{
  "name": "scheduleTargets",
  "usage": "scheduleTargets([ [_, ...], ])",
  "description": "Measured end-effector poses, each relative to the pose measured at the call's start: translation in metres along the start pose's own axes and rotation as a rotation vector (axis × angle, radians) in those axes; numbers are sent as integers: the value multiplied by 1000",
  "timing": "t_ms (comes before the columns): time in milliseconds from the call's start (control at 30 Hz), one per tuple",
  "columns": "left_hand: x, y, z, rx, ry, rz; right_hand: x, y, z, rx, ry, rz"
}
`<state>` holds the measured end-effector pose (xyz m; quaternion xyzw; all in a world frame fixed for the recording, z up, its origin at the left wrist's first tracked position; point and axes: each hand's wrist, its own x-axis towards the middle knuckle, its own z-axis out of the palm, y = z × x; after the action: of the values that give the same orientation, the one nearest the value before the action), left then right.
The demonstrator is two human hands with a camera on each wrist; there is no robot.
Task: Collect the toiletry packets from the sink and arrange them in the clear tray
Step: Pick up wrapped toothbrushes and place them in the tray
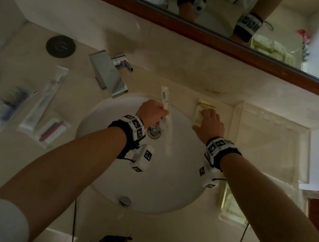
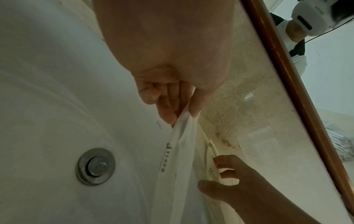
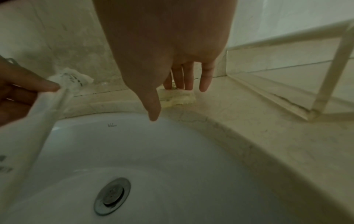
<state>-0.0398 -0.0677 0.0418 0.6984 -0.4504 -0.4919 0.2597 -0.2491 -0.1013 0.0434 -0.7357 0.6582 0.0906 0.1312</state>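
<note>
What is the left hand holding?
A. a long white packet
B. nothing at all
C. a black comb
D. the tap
A: the left hand pinches a long white packet that hangs over the sink, as the left wrist view shows up close.

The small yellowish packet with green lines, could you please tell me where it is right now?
In the head view, the yellowish packet lies on the counter right of the sink, under the right hand, beside the clear tray.
</note>
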Motion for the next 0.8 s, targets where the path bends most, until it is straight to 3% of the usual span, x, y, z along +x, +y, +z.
scheduleTargets([
  [200, 0, 0, 0, 13, -11, 1, -2, -5, 1, -63, 24, 20],
  [567, 0, 6, 7, 16, -23, 38, -13, -6, -5, 218, 132, 126],
  [800, -13, 21, 21, 6, -16, 55, -29, -9, -20, 387, 154, 106],
])
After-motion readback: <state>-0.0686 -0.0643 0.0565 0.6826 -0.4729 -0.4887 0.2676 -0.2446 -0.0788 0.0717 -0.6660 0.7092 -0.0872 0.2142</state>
